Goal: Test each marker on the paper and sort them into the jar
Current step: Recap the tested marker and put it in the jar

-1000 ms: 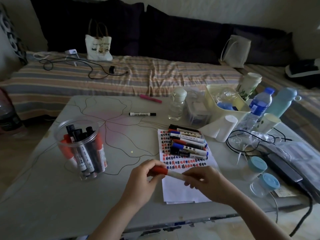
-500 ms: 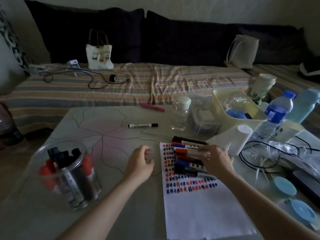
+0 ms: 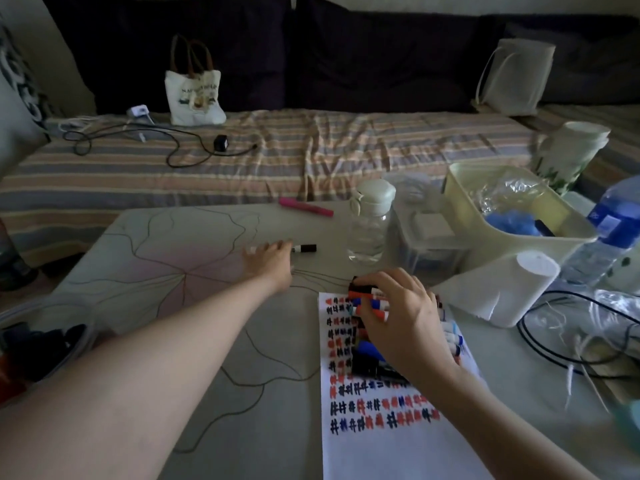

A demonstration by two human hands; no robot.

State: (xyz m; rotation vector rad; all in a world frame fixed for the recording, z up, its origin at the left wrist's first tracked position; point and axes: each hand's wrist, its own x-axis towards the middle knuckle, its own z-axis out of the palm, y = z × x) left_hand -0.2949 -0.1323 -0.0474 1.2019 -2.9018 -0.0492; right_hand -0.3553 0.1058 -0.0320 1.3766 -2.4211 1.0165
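Mid-frame, the left hand (image 3: pixel 269 259) reaches out over the tabletop (image 3: pixel 207 341) and lies on a lone black-capped marker (image 3: pixel 304 248) — whether its grip has closed on it I cannot tell. The right hand (image 3: pixel 403 320), lower right of centre, curls down over the pile of markers (image 3: pixel 367 299) on the scribbled paper (image 3: pixel 381 438), fingers round the top ones. The jar (image 3: pixel 45 341), with markers in it, sits blurred at the left edge — well apart from both hands.
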